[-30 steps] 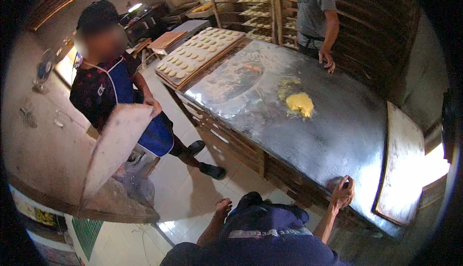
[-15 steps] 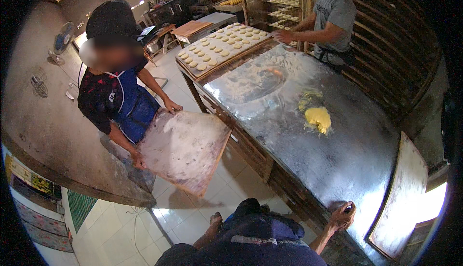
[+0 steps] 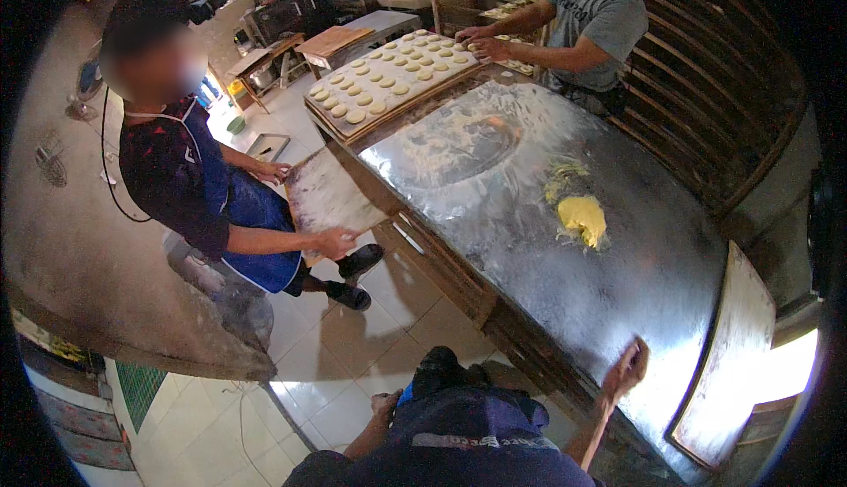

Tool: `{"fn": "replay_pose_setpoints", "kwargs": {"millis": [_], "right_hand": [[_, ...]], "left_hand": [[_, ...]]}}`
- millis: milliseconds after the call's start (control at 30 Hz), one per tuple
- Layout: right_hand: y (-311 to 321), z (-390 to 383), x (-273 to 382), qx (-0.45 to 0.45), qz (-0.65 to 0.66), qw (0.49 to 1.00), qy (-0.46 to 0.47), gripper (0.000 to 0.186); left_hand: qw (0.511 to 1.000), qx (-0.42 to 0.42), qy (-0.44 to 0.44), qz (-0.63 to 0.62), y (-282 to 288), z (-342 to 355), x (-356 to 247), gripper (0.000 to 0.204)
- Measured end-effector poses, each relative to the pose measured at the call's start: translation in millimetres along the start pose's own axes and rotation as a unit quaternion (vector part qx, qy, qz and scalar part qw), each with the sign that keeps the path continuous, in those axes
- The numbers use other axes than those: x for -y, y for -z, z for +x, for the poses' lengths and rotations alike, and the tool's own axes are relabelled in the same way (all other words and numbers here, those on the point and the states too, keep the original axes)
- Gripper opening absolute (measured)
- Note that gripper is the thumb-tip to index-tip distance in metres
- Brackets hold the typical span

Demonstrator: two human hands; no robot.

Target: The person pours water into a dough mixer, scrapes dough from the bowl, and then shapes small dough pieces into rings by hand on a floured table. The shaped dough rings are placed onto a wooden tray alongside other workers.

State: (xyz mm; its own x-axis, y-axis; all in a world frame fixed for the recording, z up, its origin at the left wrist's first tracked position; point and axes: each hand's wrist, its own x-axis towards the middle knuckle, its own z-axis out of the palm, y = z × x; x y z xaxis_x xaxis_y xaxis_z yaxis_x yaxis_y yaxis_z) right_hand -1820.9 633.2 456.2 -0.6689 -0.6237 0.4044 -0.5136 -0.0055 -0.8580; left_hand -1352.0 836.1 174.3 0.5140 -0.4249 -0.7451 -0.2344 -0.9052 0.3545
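Note:
My right hand point(image 3: 628, 363) is curled over the metal table's point(image 3: 653, 284) near right end, blurred; what it may hold I cannot make out. My left hand point(image 3: 385, 403) is low beside my body, fingers curled, contents hidden. On the table, beyond my right hand, lie a yellow dough mass point(image 3: 580, 218) and a patch of flour point(image 3: 432, 134). A pale board point(image 3: 719, 363) rests along the table's right end. At the far left corner, a tray of pale dough rounds point(image 3: 383, 88) sits on the table.
A co-worker in a blue apron point(image 3: 265, 222) holds a large board point(image 3: 340, 191) at the table's left side. Another person in grey point(image 3: 600, 28) reaches to the tray. Wooden racks point(image 3: 706, 108) stand behind; a rough concrete wall and ledge point(image 3: 106, 284) are at left.
The co-worker has swung the board away from me toward the table's far left side. The person in grey now reaches to the dough tray. My right hand has moved slightly up.

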Motion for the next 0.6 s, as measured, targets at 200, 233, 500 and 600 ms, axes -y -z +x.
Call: {"fn": "replay_pose_setpoints", "kwargs": {"millis": [200, 233, 500, 600], "right_hand": [[-153, -18, 118, 0.444, 0.055, 0.89, 0.094, 0.045], [-183, -20, 131, 0.466, 0.023, 0.875, 0.128, 0.048], [-455, 27, 166, 0.452, -0.169, 0.818, 0.313, 0.065], [-534, 50, 186, 0.414, -0.273, 0.797, 0.344, 0.067]], "left_hand": [[0.986, -0.001, -0.115, 0.119, 20, 23, -16, 0.036], [0.964, -0.011, -0.185, 0.188, 23, 33, -16, 0.036], [0.979, 0.031, -0.022, -0.202, 48, 74, -28, 0.033], [0.932, 0.034, 0.045, -0.359, 70, 83, -39, 0.032]]}}
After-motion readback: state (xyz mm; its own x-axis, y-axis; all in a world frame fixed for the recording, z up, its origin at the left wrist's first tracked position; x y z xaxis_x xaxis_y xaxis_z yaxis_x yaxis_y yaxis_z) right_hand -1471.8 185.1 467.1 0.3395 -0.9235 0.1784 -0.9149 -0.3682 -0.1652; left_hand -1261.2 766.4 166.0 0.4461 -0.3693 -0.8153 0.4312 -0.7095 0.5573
